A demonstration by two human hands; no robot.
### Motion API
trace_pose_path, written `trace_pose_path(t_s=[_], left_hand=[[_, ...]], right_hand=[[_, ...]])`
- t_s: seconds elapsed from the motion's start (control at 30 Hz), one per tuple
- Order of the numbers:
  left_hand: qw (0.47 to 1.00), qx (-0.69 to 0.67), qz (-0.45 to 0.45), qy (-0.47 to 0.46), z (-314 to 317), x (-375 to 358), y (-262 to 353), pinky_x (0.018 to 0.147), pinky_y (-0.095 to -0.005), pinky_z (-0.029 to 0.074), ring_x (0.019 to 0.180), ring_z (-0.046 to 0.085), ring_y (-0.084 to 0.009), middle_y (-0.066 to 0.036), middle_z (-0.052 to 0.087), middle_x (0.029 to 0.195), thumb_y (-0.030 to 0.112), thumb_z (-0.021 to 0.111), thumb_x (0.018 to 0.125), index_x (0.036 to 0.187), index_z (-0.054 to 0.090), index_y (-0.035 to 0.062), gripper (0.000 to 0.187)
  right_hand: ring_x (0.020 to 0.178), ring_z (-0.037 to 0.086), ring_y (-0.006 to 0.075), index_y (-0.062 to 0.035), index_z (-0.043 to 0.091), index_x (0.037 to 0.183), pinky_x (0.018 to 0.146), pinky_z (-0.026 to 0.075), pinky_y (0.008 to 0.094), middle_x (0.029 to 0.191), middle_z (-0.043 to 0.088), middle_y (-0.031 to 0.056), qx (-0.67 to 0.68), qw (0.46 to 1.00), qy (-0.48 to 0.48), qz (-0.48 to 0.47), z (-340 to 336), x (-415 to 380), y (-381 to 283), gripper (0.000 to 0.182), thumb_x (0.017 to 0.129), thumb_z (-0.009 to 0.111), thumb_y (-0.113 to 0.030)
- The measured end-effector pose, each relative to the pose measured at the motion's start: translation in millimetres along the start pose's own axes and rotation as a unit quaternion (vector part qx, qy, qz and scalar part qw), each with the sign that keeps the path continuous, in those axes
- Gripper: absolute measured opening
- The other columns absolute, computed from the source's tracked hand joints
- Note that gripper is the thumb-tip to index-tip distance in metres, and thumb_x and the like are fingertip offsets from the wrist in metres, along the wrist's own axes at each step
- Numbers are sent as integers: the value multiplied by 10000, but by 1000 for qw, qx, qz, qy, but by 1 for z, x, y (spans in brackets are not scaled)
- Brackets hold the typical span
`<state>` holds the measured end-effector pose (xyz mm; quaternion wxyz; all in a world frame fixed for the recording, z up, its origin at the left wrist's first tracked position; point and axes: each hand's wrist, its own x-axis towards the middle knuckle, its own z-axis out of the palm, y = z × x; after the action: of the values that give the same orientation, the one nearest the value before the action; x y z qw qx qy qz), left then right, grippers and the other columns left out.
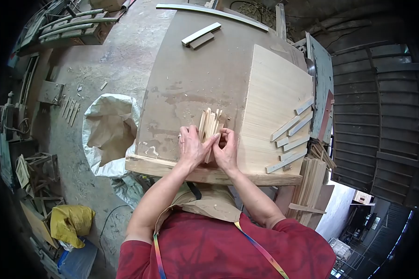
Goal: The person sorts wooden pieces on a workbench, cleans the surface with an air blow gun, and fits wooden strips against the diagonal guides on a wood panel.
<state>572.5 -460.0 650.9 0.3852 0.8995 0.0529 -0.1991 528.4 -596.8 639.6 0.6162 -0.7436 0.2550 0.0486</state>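
Observation:
A bundle of thin wooden strips [210,123] lies on the workbench [186,69] near its front edge, the strips pointing away from me with uneven far ends. My left hand [192,145] wraps the bundle from the left side, its thumb reaching across the top. On the right side my right hand [225,149] is closed with bent fingers against the strips, thumb and fingertips pinched close together. The two thumbs nearly meet over the bundle. Parts of the strips' near ends are hidden by the hands.
Several short wooden bars [293,144] lie on a pale board [270,93] at the right. Two more bars [201,35] rest farther back. A white sack [91,144] stands open on the floor at the left. Long wooden boards [310,181] lean by the bench's right corner.

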Motion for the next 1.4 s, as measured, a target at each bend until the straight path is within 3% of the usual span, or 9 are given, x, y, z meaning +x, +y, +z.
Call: trace_pose_path(t_s=[0.1,0.33,0.57,0.73,0.83,0.97,1.17,1.27,1.4], left_hand=[[999,-32,-5,14,0,5,3,948,-500,532,1082,641,-426,-278,617,1175,647,833,781,1236,588,-96,905],[989,-133,-58,5,-5,9,4,962,-483,550,1132,657,-423,-308,635,1174,642,862,746,1188,576,-107,916],[961,-224,-151,49,-17,16,3,934,-450,573,1077,681,-373,-293,641,1149,624,927,668,1218,530,-125,1010],[849,-512,-85,98,-70,14,-8,808,-404,611,911,730,-313,-205,715,1040,475,956,702,1242,567,-73,862],[762,-646,37,32,-153,10,-30,711,-332,620,843,723,-176,-115,723,1017,253,895,835,1183,645,-4,499],[694,-712,86,65,-231,4,-83,728,-314,620,864,717,-162,-69,707,1033,134,825,877,1195,656,25,376],[694,-715,34,78,-265,-5,-185,770,-329,607,901,708,-158,-65,705,1058,126,831,859,1207,646,22,408],[841,-512,-6,171,-261,23,-246,783,-336,596,918,709,-190,-84,715,1043,137,856,805,1190,650,3,457],[946,-280,-45,156,-226,69,-326,808,-339,587,903,717,-225,-129,735,999,185,891,690,1125,673,-6,523]], right_hand=[[1100,637,260,10,526,1323,948,514,385,1191,655,187,-90,991,36,-97,7,2,11,438,950,722,-110],[1167,634,244,12,502,1388,992,513,368,1264,646,165,-22,997,30,-74,16,10,0,485,953,700,-75],[1096,611,182,55,589,1365,954,509,311,1324,606,119,-99,970,-114,-190,15,24,-17,413,955,637,31],[1110,605,172,49,578,1382,975,499,315,1361,590,126,-178,949,-135,-220,63,2,-87,455,938,668,14],[1191,583,279,31,591,1372,1035,477,385,1369,587,187,-149,908,-169,-354,117,-17,-147,481,911,704,-45],[1266,528,380,25,610,1351,1096,434,462,1354,593,228,-183,823,-201,-499,195,-24,-182,503,878,730,-97],[1241,564,373,18,634,1339,1071,463,451,1323,628,209,-114,833,-299,-452,252,-20,-146,483,887,745,-111],[1207,605,360,17,643,1338,1033,496,426,1329,642,200,-150,843,-317,-407,229,-12,-123,475,893,756,-108],[1172,593,394,32,643,1278,1007,499,449,1253,629,224,-271,821,-305,-400,135,-32,-72,448,876,770,-120]])
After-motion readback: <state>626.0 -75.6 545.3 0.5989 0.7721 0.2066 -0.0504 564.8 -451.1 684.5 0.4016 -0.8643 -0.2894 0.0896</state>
